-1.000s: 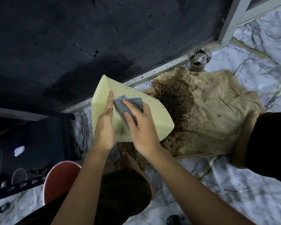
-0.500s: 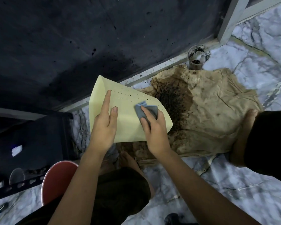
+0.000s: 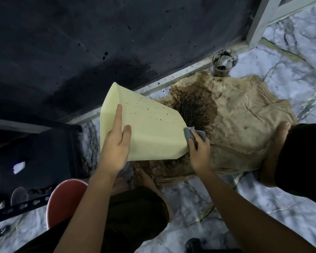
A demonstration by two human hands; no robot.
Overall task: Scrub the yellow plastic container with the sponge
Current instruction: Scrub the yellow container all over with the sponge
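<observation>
Head view: your left hand (image 3: 115, 143) lies flat, fingers straight, on the yellow container (image 3: 153, 132); your right hand (image 3: 199, 152) pinches the grey sponge (image 3: 192, 134) against its right edge.

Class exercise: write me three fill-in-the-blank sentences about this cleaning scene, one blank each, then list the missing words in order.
1. The right hand pinches a grey ____ against the yellow container.
2. The left hand steadies the container with its fingers lying ____ on the side.
3. The container's side carries lines of small dark ____.

Missing words: sponge; flat; specks
</observation>
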